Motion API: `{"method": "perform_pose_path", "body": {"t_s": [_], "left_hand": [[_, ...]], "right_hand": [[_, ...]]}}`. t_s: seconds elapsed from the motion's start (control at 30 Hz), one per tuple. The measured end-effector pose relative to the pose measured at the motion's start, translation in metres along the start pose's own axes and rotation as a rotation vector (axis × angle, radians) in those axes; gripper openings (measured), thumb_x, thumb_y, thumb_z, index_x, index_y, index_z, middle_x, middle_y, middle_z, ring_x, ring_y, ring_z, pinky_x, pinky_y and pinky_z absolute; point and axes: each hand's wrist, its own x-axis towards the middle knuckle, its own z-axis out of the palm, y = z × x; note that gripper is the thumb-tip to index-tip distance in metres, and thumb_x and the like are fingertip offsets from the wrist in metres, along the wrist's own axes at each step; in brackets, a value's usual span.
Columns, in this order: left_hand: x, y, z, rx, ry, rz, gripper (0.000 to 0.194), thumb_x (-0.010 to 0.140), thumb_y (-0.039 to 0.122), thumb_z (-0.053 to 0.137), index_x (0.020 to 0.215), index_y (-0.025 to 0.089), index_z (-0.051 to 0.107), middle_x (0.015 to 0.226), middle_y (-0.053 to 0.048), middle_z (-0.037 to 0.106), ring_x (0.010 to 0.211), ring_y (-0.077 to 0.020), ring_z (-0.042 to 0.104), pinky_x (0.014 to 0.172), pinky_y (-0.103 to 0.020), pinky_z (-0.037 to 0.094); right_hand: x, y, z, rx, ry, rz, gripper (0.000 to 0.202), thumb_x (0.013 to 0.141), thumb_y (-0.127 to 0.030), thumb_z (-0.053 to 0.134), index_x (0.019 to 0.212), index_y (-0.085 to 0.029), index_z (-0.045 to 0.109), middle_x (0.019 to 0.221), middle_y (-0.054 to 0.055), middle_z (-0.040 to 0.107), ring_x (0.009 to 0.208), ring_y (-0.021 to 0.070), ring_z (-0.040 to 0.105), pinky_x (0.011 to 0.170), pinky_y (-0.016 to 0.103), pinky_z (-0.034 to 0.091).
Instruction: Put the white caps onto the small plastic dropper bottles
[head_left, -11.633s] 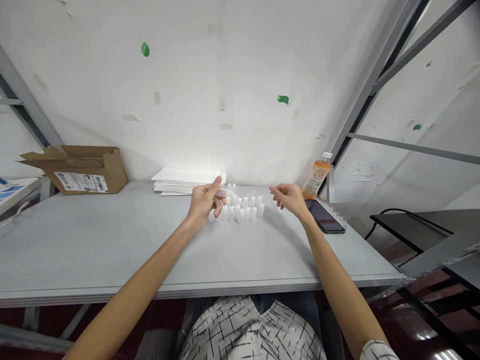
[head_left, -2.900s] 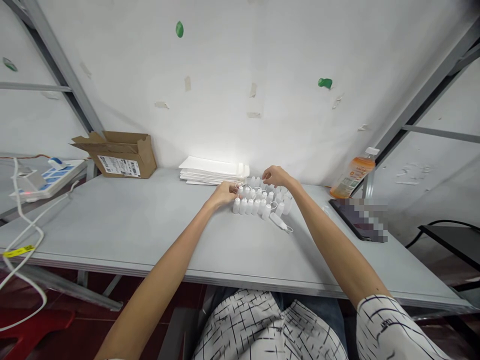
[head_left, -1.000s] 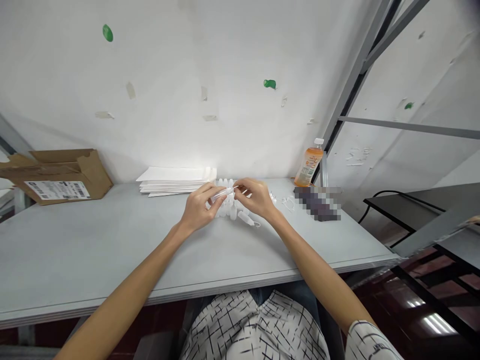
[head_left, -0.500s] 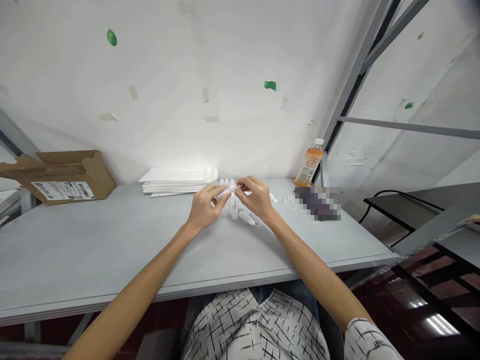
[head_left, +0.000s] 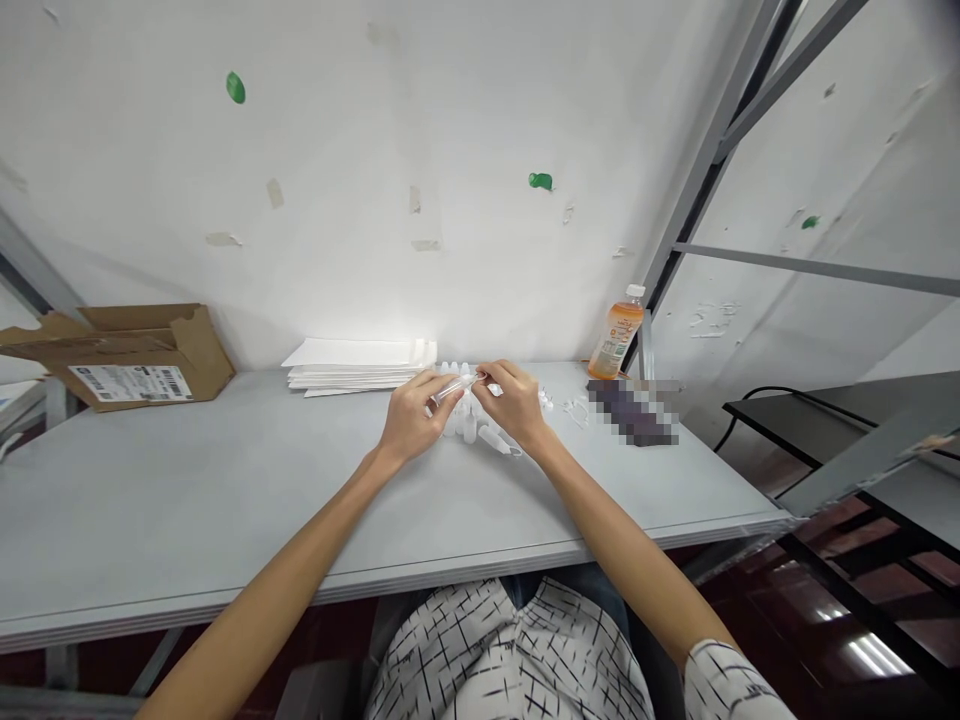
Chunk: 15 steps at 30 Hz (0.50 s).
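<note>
My left hand (head_left: 411, 418) is closed around a small clear plastic bottle (head_left: 448, 389), tilted with its neck up to the right. At that neck end my right hand (head_left: 514, 402) pinches a thin pale loop or cord, partly hidden by the fingers. Just behind and below the hands, several small translucent white bottles (head_left: 470, 430) stand or lie close together on the table. One more bottle (head_left: 493, 439) lies on its side in front of my right hand, with a thin loop at its end.
A stack of white envelopes (head_left: 352, 366) lies against the wall, left of the hands. An opened cardboard box (head_left: 146, 355) stands farther left. To the right are small loose white pieces (head_left: 576, 411), a blurred dark object (head_left: 631, 412) and an orange drink bottle (head_left: 617, 335).
Both hands stay close together at the clear bottle, with only slight finger movement. The whole view has shifted a little, the wall marks now sitting slightly lower.
</note>
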Motion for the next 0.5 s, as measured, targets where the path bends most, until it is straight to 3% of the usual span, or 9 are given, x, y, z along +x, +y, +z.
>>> {"method": "perform_pose_path", "body": {"t_s": [0.23, 0.5], "left_hand": [[0.0003, 0.0010, -0.0012, -0.007, -0.011, -0.003, 0.027, 0.096, 0.037, 0.058, 0.104, 0.018, 0.075, 0.086, -0.005, 0.068, 0.068, -0.0130, 0.060, 0.059, -0.023, 0.052], [-0.0014, -0.0008, 0.0011, -0.026, -0.007, -0.002, 0.026, 0.096, 0.036, 0.057, 0.105, 0.018, 0.074, 0.087, -0.005, 0.068, 0.069, -0.0132, 0.060, 0.058, -0.023, 0.051]], "right_hand": [[-0.0025, 0.0010, 0.0004, -0.075, -0.026, 0.054, 0.017, 0.081, -0.010, 0.055, 0.082, -0.021, 0.068, 0.076, 0.004, 0.070, 0.063, 0.0141, 0.065, 0.061, 0.024, 0.050], [-0.0014, -0.0020, -0.0023, -0.013, 0.046, 0.025, 0.018, 0.080, -0.010, 0.052, 0.078, -0.020, 0.067, 0.072, 0.003, 0.071, 0.060, 0.0133, 0.067, 0.059, 0.024, 0.052]]}}
